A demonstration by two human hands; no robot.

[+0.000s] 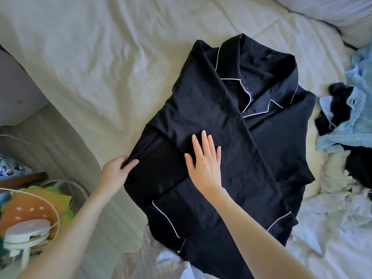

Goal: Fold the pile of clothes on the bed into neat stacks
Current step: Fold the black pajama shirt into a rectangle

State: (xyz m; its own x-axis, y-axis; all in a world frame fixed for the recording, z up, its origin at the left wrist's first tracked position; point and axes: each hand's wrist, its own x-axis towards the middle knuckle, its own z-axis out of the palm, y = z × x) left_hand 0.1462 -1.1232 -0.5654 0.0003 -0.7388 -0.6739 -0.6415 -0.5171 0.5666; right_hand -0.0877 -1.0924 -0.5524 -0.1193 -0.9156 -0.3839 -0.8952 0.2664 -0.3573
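A dark navy pajama shirt (251, 141) with white piping lies spread on the bed, collar toward the far side, its left side and sleeve folded in over the front. My left hand (117, 171) pinches the folded left edge of the shirt between thumb and fingers. My right hand (204, 160) lies flat on the folded sleeve, fingers straight and pressing the cloth down. A pile of unfolded clothes (346, 121), light blue lace, black and white pieces, sits at the right.
The cream bedsheet (96, 63) stretches to the left and far side. A pillow (332, 9) lies at the top right. Off the bed's left edge sit a white fan-like device (26, 236), a burger-shaped cushion (30, 206) and a cord.
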